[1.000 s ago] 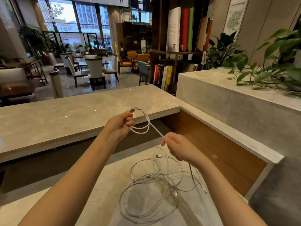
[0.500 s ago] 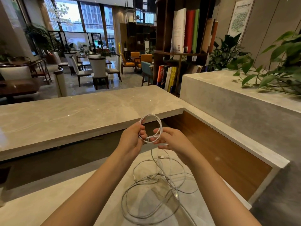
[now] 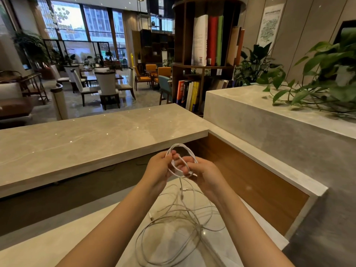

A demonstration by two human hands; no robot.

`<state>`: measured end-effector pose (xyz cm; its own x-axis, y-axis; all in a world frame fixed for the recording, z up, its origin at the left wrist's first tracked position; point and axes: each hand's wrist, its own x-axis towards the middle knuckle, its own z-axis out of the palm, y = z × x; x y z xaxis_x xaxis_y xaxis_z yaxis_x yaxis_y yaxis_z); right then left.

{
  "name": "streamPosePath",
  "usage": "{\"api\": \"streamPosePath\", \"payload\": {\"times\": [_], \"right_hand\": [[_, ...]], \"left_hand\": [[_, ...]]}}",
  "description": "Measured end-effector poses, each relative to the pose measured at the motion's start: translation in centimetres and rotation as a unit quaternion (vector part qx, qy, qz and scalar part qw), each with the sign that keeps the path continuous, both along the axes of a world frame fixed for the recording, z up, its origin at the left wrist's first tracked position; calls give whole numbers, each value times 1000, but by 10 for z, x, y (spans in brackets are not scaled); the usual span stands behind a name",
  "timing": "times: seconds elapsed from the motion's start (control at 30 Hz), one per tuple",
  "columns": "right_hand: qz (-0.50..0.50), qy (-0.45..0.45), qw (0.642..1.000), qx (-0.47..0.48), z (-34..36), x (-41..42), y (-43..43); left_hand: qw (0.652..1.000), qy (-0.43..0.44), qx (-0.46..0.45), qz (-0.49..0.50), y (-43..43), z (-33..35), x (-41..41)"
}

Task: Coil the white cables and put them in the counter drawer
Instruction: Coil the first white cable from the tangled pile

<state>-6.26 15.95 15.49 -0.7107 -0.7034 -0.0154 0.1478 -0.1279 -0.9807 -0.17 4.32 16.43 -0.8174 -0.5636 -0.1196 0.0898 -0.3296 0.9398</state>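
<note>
Together our left hand (image 3: 160, 167) and right hand (image 3: 208, 176) pinch a small white cable coil (image 3: 179, 144), fingers curled round its loops, above the worktop (image 3: 96, 237). From it a strand drops to the loose white cables (image 3: 200, 226) tangled there.

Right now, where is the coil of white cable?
The coil is at centre of the head view, gripped by the left hand and right hand, above the loose cables on the near counter.
</note>
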Motion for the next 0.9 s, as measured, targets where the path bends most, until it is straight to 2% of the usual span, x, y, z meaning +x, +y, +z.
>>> {"api": "streamPosePath", "payload": {"times": [0.07,0.13,0.17,0.23,0.33,0.4,0.47,0.53,0.6,0.63,0.83,0.9], "right_hand": [[-71,-61,996,0,-8,-4,-1],[-129,-121,984,6,-14,-7,-1],[-145,-123,982,21,-16,-8,-1],[-164,-61,981,84,-18,-11,-2],[-203,116,957,169,-21,-18,-6],[-210,286,911,208,-20,-22,-8],[-229,464,825,227,-16,-23,-7],[-235,610,729,205,-8,-23,-7],[-231,686,671,160,-4,-23,-6],[-228,702,658,149,-4,-24,-6],[-175,686,690,153,-3,-29,-11],[-143,650,731,151,1,-29,-9]], "left_hand": [[988,58,136,-35,1,3,-2],[973,84,207,-57,2,1,-3],[966,90,234,-66,3,0,-3],[951,98,278,-92,2,-3,-3],[943,96,286,-141,-2,-3,-2],[947,89,261,-164,-4,0,0],[954,73,232,-177,-7,4,1],[958,58,210,-188,-9,7,2],[962,47,178,-201,-11,8,2],[965,43,158,-206,-11,8,1],[970,24,91,-223,-15,6,3],[975,3,20,-223,-19,5,5]]}}
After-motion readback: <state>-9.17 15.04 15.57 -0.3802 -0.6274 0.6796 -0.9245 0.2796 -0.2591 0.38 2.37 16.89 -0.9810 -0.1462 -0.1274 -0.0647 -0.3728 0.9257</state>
